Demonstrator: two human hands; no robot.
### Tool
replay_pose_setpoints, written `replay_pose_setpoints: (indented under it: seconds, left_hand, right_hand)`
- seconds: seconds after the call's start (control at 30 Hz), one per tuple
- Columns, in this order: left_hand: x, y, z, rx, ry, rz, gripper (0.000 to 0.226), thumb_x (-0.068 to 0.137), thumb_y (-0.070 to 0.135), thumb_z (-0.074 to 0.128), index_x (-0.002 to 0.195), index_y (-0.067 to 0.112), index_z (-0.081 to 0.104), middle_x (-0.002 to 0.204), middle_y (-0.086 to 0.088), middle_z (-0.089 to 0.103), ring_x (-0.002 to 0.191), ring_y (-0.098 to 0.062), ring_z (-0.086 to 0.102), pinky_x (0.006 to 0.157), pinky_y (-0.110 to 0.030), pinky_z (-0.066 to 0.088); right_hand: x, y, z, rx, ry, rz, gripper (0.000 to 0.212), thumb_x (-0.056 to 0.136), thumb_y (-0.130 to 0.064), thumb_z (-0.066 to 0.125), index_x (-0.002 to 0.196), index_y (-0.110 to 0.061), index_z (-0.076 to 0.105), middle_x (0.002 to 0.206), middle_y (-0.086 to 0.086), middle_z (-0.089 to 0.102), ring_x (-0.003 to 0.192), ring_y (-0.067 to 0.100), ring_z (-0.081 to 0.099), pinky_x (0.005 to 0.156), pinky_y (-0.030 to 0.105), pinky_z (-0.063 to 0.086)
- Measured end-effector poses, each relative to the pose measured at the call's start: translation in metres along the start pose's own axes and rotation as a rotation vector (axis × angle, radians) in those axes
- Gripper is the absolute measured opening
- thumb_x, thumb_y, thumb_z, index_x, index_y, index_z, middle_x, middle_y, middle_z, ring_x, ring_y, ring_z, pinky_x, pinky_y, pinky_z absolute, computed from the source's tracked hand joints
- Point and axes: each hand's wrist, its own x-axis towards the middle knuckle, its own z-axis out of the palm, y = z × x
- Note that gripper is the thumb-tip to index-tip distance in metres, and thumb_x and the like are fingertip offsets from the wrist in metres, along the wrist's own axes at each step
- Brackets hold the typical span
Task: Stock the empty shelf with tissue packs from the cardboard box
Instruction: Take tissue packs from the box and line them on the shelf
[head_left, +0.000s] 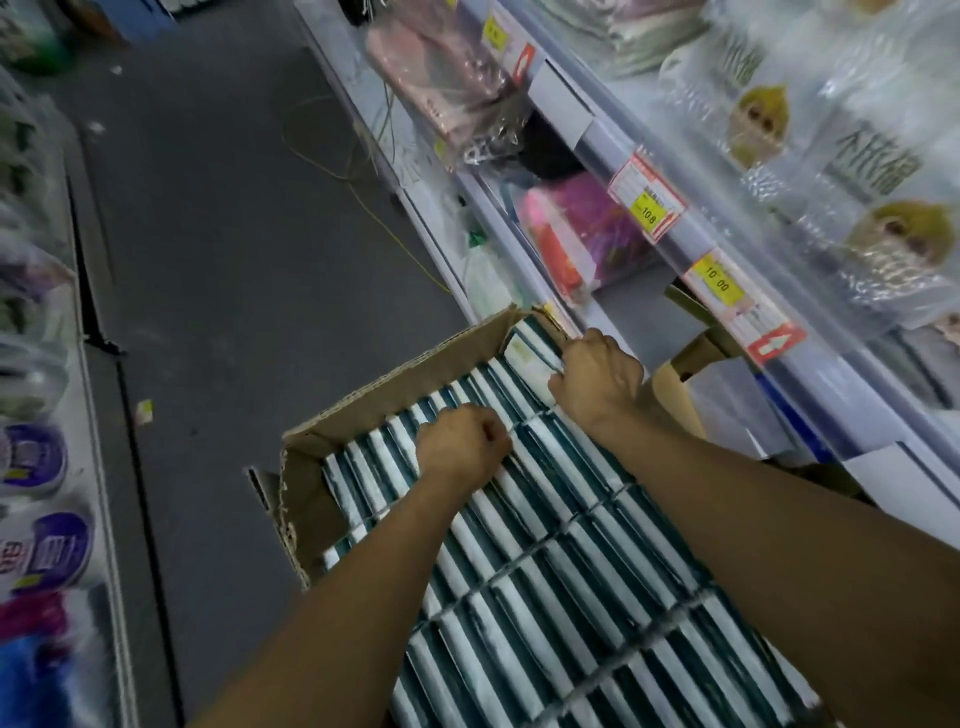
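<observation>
Shop aisle, grey floor (249, 249), shelving (691, 228) along the right with yellow price tags (647, 210) on the rails and wrapped goods above. Cardboard box (332, 493) open on the floor beside that shelving, flaps up, packed full with tissue packs (571, 545) in tight rows, teal and white edges upward. Below the tagged rail, just past the box's far corner, a bare stretch of shelf (639, 306), probably the one to fill.

Left hand (460, 449) down on the far rows, fingers curled into the packs, seemingly pinching a few; exact hold hidden under the knuckles. Right hand (597, 376) at the far right corner, fingers hooked over the end packs next to the box wall, clamped on them as far as can be judged.

Step in hand, by the look of it: lifting out a first batch. Best done by squeezing a short run of packs between both hands, pulling straight up to clear tight neighbours, keeping the run level to stop the middle ones slipping, then swinging right onto the bare shelf.
</observation>
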Motion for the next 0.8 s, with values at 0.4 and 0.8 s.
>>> replay_pose_setpoints:
  seconds: [0.4,0.8]
  left_hand:
    - [-0.053,0.026,-0.067,-0.939,0.183,-0.100,0.015,0.100,0.014,0.051,0.087,0.009,0.045,0.094,-0.011,0.055,0.069,-0.016,0.063,0.068,-0.045,0.061]
    - [-0.164,0.083,-0.118,-1.497,-0.057,-0.007,0.060,0.078,0.043,0.075,0.123,0.007,0.057,0.115,-0.017,0.070,0.103,-0.035,0.069,0.083,-0.048,0.058]
  right_hand:
    - [-0.088,0.018,-0.057,0.819,0.131,-0.142,0.017,0.081,-0.028,0.065,0.083,-0.020,0.050,0.080,-0.006,0.057,0.073,0.016,0.057,0.065,0.036,0.048]
    - [-0.203,-0.005,-0.152,1.403,0.172,0.073,0.049,0.074,-0.010,0.082,0.112,-0.022,0.054,0.104,-0.007,0.057,0.092,-0.006,0.057,0.074,0.012,0.049]
